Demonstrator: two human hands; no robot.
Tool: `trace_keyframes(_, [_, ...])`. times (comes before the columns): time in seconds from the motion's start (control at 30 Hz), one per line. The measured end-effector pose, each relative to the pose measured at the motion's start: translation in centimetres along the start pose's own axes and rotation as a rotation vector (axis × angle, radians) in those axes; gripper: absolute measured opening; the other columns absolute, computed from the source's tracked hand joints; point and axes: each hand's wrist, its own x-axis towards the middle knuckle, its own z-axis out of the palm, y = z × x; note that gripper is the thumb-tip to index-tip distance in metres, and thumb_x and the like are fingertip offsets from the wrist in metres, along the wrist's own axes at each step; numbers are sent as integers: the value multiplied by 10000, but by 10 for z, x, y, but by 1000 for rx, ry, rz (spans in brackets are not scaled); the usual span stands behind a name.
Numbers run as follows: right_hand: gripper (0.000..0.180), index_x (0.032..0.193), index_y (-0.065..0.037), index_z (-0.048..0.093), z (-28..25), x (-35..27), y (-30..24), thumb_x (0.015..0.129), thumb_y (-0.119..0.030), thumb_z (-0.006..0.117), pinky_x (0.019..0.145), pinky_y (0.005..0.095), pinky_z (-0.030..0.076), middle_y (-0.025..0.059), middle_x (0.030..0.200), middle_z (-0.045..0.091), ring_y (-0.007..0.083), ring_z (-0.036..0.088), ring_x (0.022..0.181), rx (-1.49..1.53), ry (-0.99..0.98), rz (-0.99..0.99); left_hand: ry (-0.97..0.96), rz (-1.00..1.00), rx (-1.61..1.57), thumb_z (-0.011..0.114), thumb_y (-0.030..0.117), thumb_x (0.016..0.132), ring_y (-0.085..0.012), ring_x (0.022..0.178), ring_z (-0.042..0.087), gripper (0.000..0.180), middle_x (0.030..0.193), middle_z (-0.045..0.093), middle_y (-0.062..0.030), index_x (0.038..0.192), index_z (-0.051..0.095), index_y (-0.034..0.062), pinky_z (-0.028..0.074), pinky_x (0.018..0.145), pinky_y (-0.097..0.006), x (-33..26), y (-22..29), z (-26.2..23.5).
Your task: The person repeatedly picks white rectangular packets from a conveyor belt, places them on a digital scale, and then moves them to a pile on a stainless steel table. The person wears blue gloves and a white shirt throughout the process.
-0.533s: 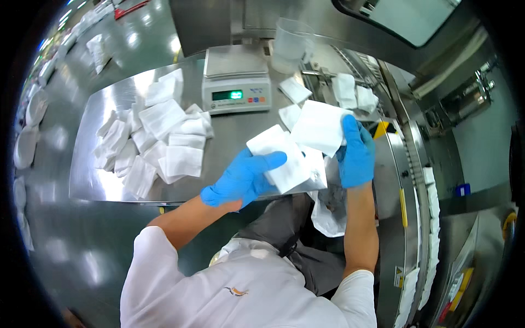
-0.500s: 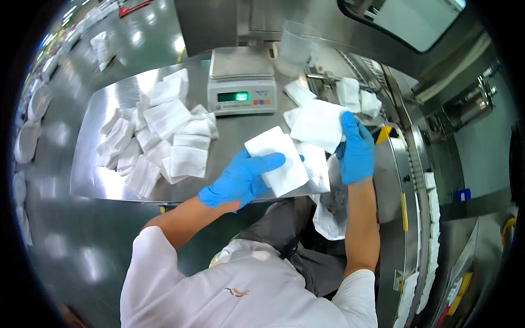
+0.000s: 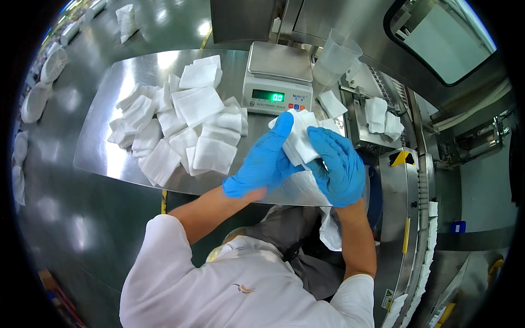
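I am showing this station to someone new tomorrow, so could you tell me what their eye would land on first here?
First, the two blue-gloved hands at centre: the left hand and right hand together grip a white gauze pad above the table's near edge. Next, the heap of white gauze pads spread over the left of the shiny steel table. Behind the hands stands a digital scale with a lit green display.

gloves [image 3: 262, 161] blue | pads [image 3: 299, 136] white | table [image 3: 104, 147] silver | scale display [image 3: 268, 97] green
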Motion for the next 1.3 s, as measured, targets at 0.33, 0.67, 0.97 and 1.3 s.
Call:
trace_keyframes(0.33, [208, 1121, -16, 709, -23, -44, -3, 923, -75, 724, 782, 208, 503, 33, 1030, 742, 63, 627, 852, 1081, 380, 1022, 54, -80, 12, 639, 371, 993, -228, 1238, 608, 571, 1367, 591, -94, 1466, 458, 107, 544, 1010, -418, 6, -28, 14])
trace_keyframes(0.67, [242, 1180, -28, 682, -37, -38, -21, 938, -35, 688, 821, 214, 504, 52, 1136, 720, 84, 626, 954, 868, 171, 865, -102, -6, 8, 632, 162, 945, -248, 1232, 612, 558, 1365, 587, -113, 1460, 443, 58, 534, 1023, -411, 14, -54, -2])
trace_keyframes(0.97, [215, 1169, -48, 671, -28, -54, -1, 1018, -191, 616, 782, 208, 487, 21, 1060, 678, 80, 601, 916, 829, 507, 886, -88, -78, -115, 575, 31, 885, -310, 1255, 604, 630, 1392, 575, -150, 1490, 400, 45, 505, 1076, -472, 10, -55, 12])
trace_keyframes(1.3, [364, 1268, 26, 586, 8, 55, 67, 1012, -230, 622, 833, 400, 644, 150, 1173, 668, 257, 697, 1021, 1079, 304, 1063, -72, -118, 104, 729, 122, 881, -371, 1143, 667, 503, 1261, 656, -199, 1343, 558, 18, 559, 996, -502, -14, -3, -4])
